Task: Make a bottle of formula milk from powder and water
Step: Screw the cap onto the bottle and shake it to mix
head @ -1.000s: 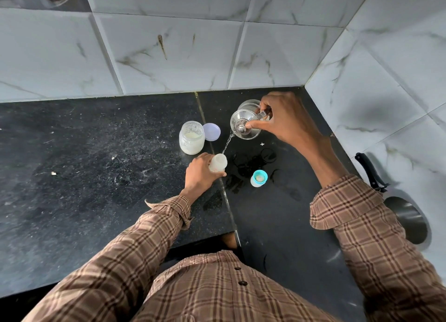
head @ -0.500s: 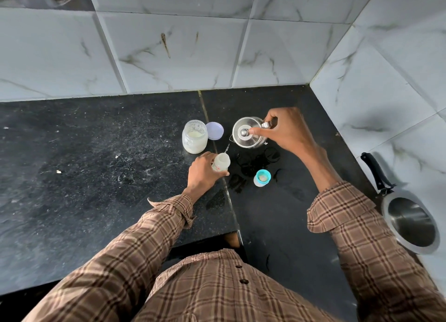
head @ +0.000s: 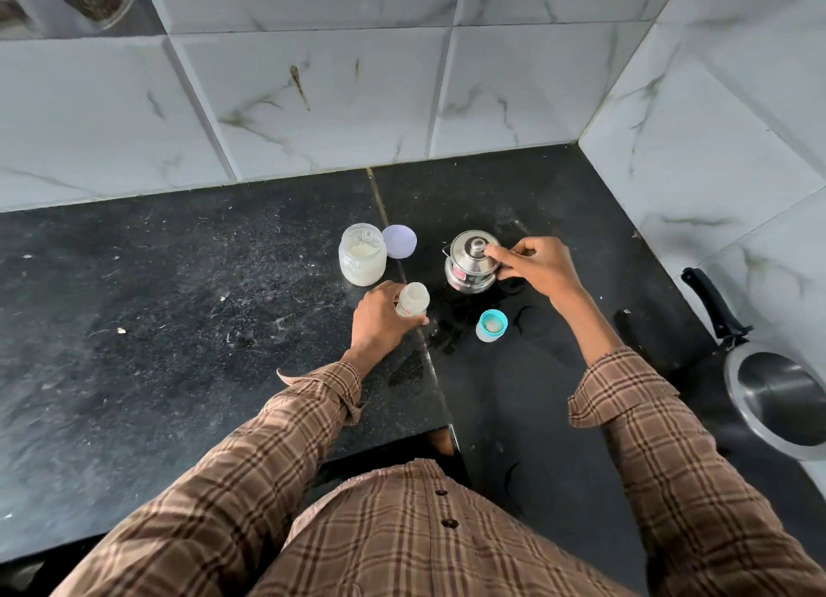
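Note:
A small clear baby bottle (head: 413, 300) stands uncapped on the black counter, and my left hand (head: 380, 323) is wrapped around its left side. To its right a small steel kettle (head: 471, 261) stands upright on the counter; my right hand (head: 534, 267) grips its handle, thumb by the lid knob. The bottle's teal cap (head: 490, 325) with the teat sits just in front of the kettle. Behind the bottle is an open glass jar of white powder (head: 362, 256), with its pale lilac lid (head: 399, 241) lying beside it.
Water is spilled in patches on the counter (head: 179, 310) around the kettle and cap. A steel pan with a black handle (head: 777, 395) rests at the right edge. Marble-look tiled walls meet in a corner behind; jars sit on a shelf at top left.
The kettle was tilted over the bottle, pouring a thin stream of water. My right hand has since righted it and lowered it onto the counter. My left hand has kept hold of the bottle.

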